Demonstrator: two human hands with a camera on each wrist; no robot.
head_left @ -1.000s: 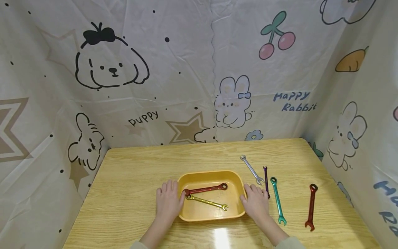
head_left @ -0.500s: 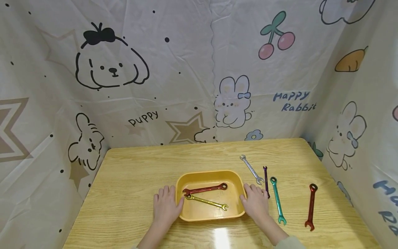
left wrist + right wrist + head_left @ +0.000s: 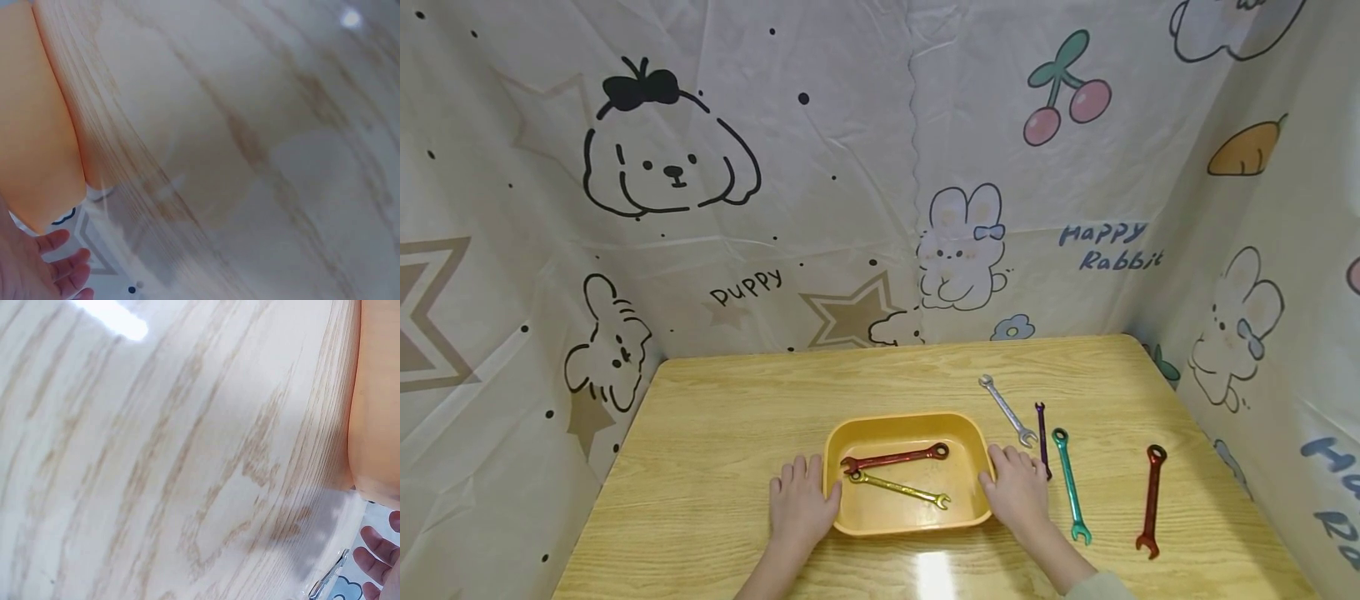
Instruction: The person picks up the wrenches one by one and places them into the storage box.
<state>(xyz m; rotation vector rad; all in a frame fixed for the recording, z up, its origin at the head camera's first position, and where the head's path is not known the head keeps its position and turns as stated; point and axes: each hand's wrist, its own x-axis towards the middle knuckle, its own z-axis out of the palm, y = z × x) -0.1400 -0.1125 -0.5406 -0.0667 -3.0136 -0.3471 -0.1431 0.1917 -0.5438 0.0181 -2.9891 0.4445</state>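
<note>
Beside tray, right hand, sleeve cropped

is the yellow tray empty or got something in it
Not empty: the head view shows a red wrench and a yellow wrench lying inside the tray.

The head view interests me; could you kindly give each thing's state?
Tray: upright, uncovered
Inner red wrench: lying in tray
Gold wrench: lying in tray
Silver wrench: on table
Purple wrench: on table
Green wrench: on table
Outer red wrench: on table
Left hand: fingers relaxed, at tray's left end
Right hand: fingers relaxed, at tray's right end
</note>
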